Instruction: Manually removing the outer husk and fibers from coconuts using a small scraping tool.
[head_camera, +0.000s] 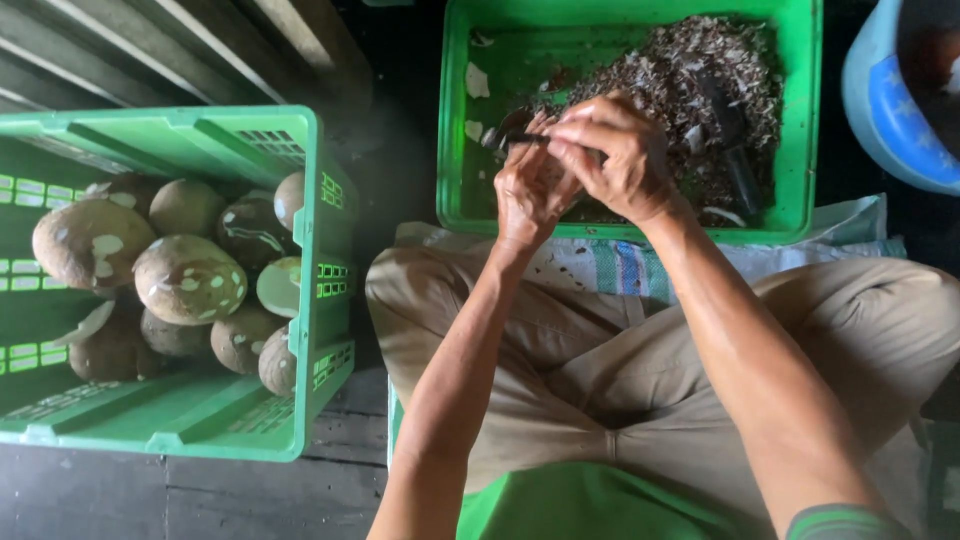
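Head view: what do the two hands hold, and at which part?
Left hand and right hand pinch a thin dark tool; its kind and the gripped part cannot be told.

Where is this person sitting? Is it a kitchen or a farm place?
Probably a farm shed or a market's back area, not a kitchen. A green crate holds big round brown husked fruits, maybe coconuts. Another green crate catches a pile of peelings. The floor is dark wooden boards.

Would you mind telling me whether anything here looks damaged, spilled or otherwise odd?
The round brown husked fruits in the left crate have pale gouged patches. Shavings are heaped inside the far crate, not spilled.
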